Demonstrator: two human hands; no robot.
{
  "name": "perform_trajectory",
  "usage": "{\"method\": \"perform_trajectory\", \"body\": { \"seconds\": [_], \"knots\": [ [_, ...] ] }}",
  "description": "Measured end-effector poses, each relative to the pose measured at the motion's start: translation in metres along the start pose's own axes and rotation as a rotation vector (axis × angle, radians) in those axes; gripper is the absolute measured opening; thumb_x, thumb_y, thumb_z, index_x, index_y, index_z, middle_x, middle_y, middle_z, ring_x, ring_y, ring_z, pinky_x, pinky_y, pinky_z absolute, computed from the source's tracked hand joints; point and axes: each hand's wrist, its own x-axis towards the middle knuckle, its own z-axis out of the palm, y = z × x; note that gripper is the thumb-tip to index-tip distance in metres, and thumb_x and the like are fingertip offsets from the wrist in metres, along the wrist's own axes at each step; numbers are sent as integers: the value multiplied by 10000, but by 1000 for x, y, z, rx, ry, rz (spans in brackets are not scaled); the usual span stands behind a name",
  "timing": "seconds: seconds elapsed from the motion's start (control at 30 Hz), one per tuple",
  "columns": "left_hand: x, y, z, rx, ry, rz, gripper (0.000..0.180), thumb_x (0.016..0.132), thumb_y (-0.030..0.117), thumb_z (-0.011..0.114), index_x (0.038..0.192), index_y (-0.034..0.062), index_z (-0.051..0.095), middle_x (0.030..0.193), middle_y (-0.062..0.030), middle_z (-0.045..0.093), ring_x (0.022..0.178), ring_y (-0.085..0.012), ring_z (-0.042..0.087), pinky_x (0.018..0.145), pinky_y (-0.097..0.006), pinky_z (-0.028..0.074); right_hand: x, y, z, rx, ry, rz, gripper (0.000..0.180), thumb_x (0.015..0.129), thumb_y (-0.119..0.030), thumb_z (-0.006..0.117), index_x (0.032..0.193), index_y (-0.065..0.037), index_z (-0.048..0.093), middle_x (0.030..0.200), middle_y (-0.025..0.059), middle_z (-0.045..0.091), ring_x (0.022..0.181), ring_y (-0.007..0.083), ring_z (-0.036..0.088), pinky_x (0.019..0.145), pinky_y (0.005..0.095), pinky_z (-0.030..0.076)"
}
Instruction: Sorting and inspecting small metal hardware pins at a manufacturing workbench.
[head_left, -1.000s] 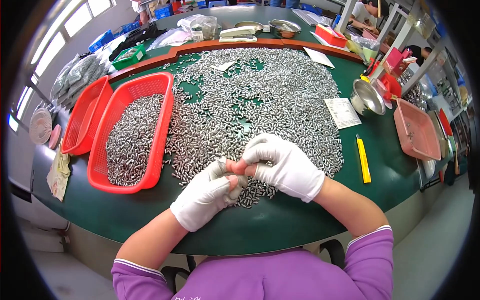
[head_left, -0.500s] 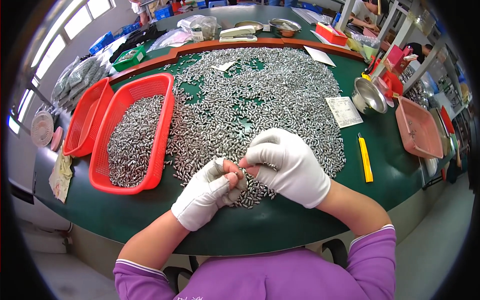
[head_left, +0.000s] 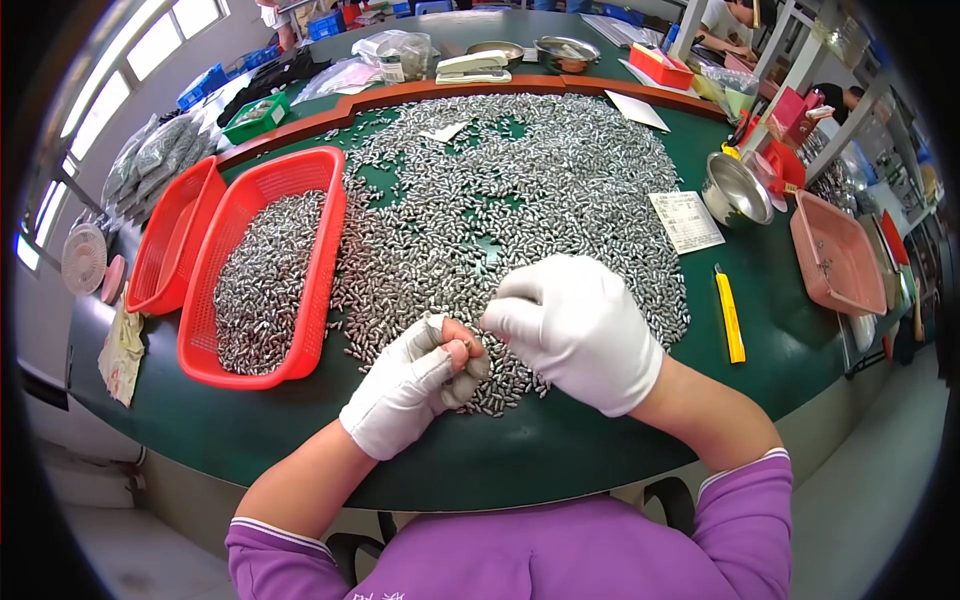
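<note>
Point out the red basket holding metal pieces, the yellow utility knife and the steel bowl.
red basket [head_left: 330,262], head view, right rim.
yellow utility knife [head_left: 730,318], head view, middle of handle.
steel bowl [head_left: 733,190], head view, inside wall.

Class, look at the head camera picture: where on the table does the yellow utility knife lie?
The yellow utility knife lies on the green table at the person's right, just beyond the right hand, between the pile of small metal pieces and the pink tray.

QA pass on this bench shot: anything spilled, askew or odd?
Nothing looks spilled or damaged. The small metal parts lie loose across the green table, not off its edge. More fill the red basket. Only the left glove is odd: its fingertips are cut off.
</note>
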Motion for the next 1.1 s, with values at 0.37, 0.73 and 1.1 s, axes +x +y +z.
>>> {"method": "perform_trajectory", "body": {
  "seconds": [0.37, 0.73, 1.1],
  "knots": [
    [0, 3, 8, 85, 29, 10, 220, 927, 270, 693, 992, 117, 549, 864, -19, 532, 700, -93, 445, 642, -230, 381, -3, 9, -19, -166, -191, 280, 128, 801, -159, 710, 913, -98, 703, 885, 63, 664, 828, 277, 644, 751, 384, 516],
    [-7, 11, 5, 345, 113, 185, 157, 933, 207, 635, 982, 75, 566, 734, 39, 468, 624, -49, 392, 570, -203, 308, -58, 30, -106, -629, -252, 959, 322, 829, -304, 710, 1072, -93, 688, 1011, 120, 670, 979, 319, 646, 840, 434, 519],
    [-55, -14, 39, 1536, 360, 601, 156, 732, -16, 738, 798, 55, 617, 749, -91, 640, 612, -252, 609, 571, -326, 494, -160, 40, -103, -656, -151, 1290, 414, 853, -282, 695, 1226, -111, 640, 1063, 162, 651, 972, 354, 652, 849, 443, 531]
  ]
}}
